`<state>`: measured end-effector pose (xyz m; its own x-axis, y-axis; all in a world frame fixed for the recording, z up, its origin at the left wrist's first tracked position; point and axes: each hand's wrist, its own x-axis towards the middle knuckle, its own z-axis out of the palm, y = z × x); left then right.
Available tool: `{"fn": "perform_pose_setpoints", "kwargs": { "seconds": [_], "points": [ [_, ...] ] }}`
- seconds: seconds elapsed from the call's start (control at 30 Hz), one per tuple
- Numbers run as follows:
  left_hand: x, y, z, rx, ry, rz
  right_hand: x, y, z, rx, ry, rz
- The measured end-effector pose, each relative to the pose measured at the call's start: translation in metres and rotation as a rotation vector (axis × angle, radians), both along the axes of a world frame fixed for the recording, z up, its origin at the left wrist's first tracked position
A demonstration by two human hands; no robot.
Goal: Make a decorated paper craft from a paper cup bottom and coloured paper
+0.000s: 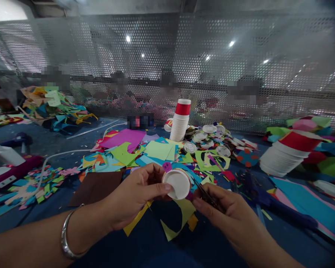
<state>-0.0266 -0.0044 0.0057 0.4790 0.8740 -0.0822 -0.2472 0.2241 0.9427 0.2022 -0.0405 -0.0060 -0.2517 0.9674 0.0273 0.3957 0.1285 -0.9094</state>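
Nearest to us is the silver bracelet on our left wrist. Beyond it, our left hand is partly closed and holds the white cup above the blue table, thumb on the rim, fingers behind. The cup's round hollow faces us; its depth we cannot tell. At its upper edge shows a purple disc with dark marks. Our right hand is curled around a dark tool, probably scissors, near the cup; whether its tips touch, we cannot tell. We judge that the step in hand is close work at the rim, and the next move calls for a steady left hold. Below lies cut green paper; farther behind stands a stack of cups.
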Motion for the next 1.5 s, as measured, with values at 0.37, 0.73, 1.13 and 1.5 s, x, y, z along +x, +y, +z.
{"fn": "perform_pose_setpoints", "kwargs": {
  "seconds": [0.37, 0.73, 1.13, 1.5],
  "points": [
    [0.004, -0.001, -0.001, 0.017, 0.016, 0.007, -0.003, 0.001, 0.004, -0.015, -0.036, 0.025],
    [0.003, -0.001, -0.005, 0.077, 0.052, 0.008, -0.001, 0.001, -0.002, 0.005, -0.012, 0.030],
    [0.002, 0.001, -0.006, 0.061, 0.068, -0.019, -0.001, 0.003, -0.001, -0.009, 0.039, 0.040],
    [-0.010, 0.017, -0.008, 0.261, 0.284, 0.148, 0.009, 0.004, -0.010, -0.075, 0.009, 0.009]
  ]
}}
